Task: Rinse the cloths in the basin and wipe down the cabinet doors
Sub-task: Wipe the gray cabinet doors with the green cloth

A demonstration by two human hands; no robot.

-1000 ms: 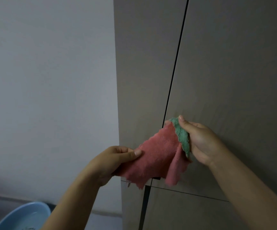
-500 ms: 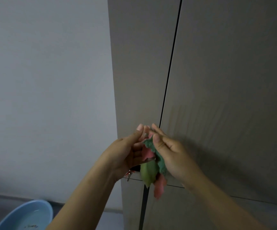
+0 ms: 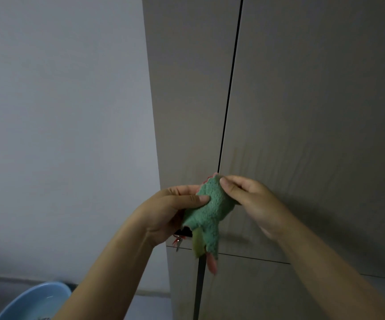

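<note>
Plain wall [image 3: 60, 112] left, basin [image 3: 34, 301] on the floor at bottom left, well below the hands. Left hand [image 3: 170, 211] pinches the cloth [image 3: 207, 209] with thumb on top; right hand [image 3: 251, 199] pinches its upper edge. Cloth bunched, green out, pink tip hanging, just in front of the doors [image 3: 302, 112]. Faint wet streaks on the right door: wiping looks partly done. Free room above and right; key [image 3: 177, 242] by the left wrist could snag.

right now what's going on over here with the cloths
A person stands at the cabinet doors, holding a bunched wad of cloths in both hands. The left hand and right hand pinch it, green outermost, pink and yellow-green ends hanging below. The cloths are off the door. A blue basin sits on the floor, lower left.
</note>
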